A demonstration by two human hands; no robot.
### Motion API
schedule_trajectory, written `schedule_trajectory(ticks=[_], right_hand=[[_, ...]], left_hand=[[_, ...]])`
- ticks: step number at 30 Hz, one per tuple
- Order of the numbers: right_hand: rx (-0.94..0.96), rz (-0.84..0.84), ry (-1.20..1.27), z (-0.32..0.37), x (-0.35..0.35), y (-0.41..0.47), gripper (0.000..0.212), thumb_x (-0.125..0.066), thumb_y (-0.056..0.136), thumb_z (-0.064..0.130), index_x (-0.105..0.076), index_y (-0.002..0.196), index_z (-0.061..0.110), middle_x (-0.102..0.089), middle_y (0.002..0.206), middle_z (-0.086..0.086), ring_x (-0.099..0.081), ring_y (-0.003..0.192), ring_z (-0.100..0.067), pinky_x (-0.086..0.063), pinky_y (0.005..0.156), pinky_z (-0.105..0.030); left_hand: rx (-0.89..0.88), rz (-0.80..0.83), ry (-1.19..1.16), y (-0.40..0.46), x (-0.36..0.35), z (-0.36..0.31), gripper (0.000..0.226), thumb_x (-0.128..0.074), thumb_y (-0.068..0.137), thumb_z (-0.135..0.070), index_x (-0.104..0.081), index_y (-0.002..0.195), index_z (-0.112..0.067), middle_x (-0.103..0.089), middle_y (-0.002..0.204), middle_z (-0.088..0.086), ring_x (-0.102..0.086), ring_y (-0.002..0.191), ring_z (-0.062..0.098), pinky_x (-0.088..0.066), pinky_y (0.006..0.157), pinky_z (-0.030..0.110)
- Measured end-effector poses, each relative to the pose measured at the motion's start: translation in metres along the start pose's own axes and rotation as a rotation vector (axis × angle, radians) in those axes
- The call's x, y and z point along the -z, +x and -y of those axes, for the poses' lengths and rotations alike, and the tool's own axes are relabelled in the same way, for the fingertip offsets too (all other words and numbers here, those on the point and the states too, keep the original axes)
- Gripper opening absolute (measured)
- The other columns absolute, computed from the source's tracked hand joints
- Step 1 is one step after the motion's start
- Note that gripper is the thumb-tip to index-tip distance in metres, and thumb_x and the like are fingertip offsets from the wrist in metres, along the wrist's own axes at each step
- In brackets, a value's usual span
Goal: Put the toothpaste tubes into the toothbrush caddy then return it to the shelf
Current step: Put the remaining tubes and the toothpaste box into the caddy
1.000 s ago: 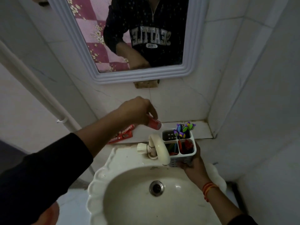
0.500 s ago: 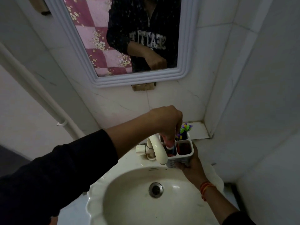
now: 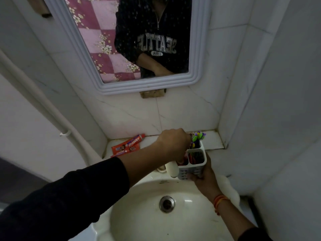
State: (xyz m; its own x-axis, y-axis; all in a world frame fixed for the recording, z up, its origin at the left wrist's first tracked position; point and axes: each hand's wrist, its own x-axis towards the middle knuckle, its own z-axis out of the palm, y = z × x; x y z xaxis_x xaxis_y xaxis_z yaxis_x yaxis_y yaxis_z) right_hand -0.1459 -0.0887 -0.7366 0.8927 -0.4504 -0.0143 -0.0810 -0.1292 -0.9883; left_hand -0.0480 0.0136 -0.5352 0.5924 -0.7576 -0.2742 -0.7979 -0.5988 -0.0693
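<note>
A white toothbrush caddy with several compartments stands at the back right rim of the sink, and my right hand grips its front and underside. Toothbrushes with purple and green heads stick up from its far compartment. My left hand hovers over the caddy's near left compartment, fingers pointing down into it; whether they still hold a tube I cannot see. Red toothpaste tubes lie on the white shelf to the left, behind the sink.
A white tap spout curves over the basin just left of the caddy. The cream sink has a metal drain. A framed mirror hangs above. Tiled walls close in on the right; a white pipe runs down the left.
My left hand carried a red tube from the shelf over to the caddy and lowered it into the near left compartment. My right hand kept hold of the caddy.
</note>
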Motion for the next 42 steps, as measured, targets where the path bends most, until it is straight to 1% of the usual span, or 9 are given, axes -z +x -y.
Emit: schedule_trajectory(ticks=[3,6,11,16,22,26,30,35,42], right_hand=[[-0.012,-0.003,0.008,0.0,-0.001,0.0,0.093,-0.071,0.068,-0.023,-0.029,0.145,0.012,-0.052,0.126,0.008,-0.051,0.112,0.003,-0.048,0.078,-0.002],[-0.017,-0.009,0.016,-0.001,-0.004,0.001,0.094,-0.07,0.067,-0.024,-0.03,0.143,0.014,-0.05,0.123,0.015,-0.049,0.109,0.01,-0.046,0.075,0.0],[-0.022,-0.006,0.003,-0.002,-0.003,0.001,0.095,-0.073,0.067,-0.021,-0.031,0.143,0.02,-0.051,0.125,0.014,-0.051,0.112,0.012,-0.048,0.076,-0.002],[-0.028,-0.012,0.01,0.001,-0.003,0.0,0.095,-0.074,0.067,-0.021,-0.033,0.137,0.029,-0.051,0.126,0.018,-0.052,0.109,0.017,-0.049,0.076,-0.003],[-0.021,0.001,0.028,0.0,-0.002,-0.002,0.093,-0.074,0.068,-0.021,-0.033,0.141,0.019,-0.051,0.124,0.016,-0.051,0.105,0.024,-0.047,0.073,0.0],[-0.02,-0.004,0.012,-0.001,-0.002,-0.003,0.095,-0.076,0.067,-0.019,-0.033,0.142,0.02,-0.052,0.127,0.008,-0.051,0.107,0.023,-0.048,0.076,-0.002],[-0.005,-0.018,-0.019,0.004,-0.001,-0.002,0.094,-0.076,0.066,-0.019,-0.035,0.133,0.034,-0.052,0.126,0.016,-0.051,0.108,0.022,-0.048,0.077,-0.002],[-0.028,-0.001,0.003,0.0,0.0,-0.002,0.094,-0.076,0.066,-0.019,-0.035,0.142,0.019,-0.054,0.126,0.011,-0.052,0.106,0.022,-0.049,0.077,-0.003],[-0.022,-0.016,-0.012,-0.003,0.001,-0.001,0.097,-0.077,0.064,-0.019,-0.033,0.145,0.014,-0.054,0.13,-0.003,-0.051,0.107,0.023,-0.049,0.077,-0.003]], left_hand=[[0.038,0.003,-0.091,0.001,0.008,0.009,0.041,-0.083,0.072,-0.034,-0.073,0.11,-0.022,-0.07,0.101,0.004,-0.067,0.081,0.023,-0.059,0.07,0.035],[0.045,-0.029,-0.065,0.0,0.014,0.011,0.036,-0.08,0.076,-0.029,-0.074,0.11,-0.019,-0.07,0.099,0.006,-0.066,0.08,0.023,-0.056,0.066,0.033],[0.029,-0.043,-0.01,0.002,0.012,0.001,0.03,-0.074,0.083,-0.018,-0.066,0.112,-0.014,-0.055,0.087,0.004,-0.057,0.075,0.022,-0.051,0.064,0.034],[0.051,-0.067,-0.016,0.005,0.009,-0.004,0.031,-0.07,0.086,-0.021,-0.063,0.116,-0.014,-0.052,0.085,0.004,-0.057,0.076,0.023,-0.05,0.064,0.034],[0.103,-0.068,-0.094,0.002,0.004,-0.008,0.031,-0.069,0.086,-0.021,-0.061,0.116,-0.015,-0.053,0.087,0.003,-0.056,0.076,0.022,-0.05,0.065,0.033],[-0.04,-0.061,0.019,-0.001,0.003,-0.014,0.03,-0.067,0.09,-0.018,-0.064,0.118,-0.01,-0.048,0.082,0.003,-0.054,0.073,0.021,-0.052,0.064,0.032],[-0.11,-0.052,0.14,0.001,0.01,-0.01,0.027,-0.064,0.092,-0.019,-0.065,0.118,-0.01,-0.043,0.076,0.002,-0.052,0.072,0.021,-0.047,0.059,0.031],[-0.115,-0.015,0.181,0.004,0.008,-0.009,0.033,-0.069,0.09,-0.02,-0.064,0.12,-0.009,-0.048,0.086,0.005,-0.053,0.075,0.021,-0.05,0.061,0.032],[-0.017,0.05,0.116,0.002,0.001,-0.002,0.042,-0.073,0.085,-0.024,-0.06,0.122,-0.011,-0.047,0.089,0.004,-0.051,0.076,0.02,-0.044,0.061,0.032]])
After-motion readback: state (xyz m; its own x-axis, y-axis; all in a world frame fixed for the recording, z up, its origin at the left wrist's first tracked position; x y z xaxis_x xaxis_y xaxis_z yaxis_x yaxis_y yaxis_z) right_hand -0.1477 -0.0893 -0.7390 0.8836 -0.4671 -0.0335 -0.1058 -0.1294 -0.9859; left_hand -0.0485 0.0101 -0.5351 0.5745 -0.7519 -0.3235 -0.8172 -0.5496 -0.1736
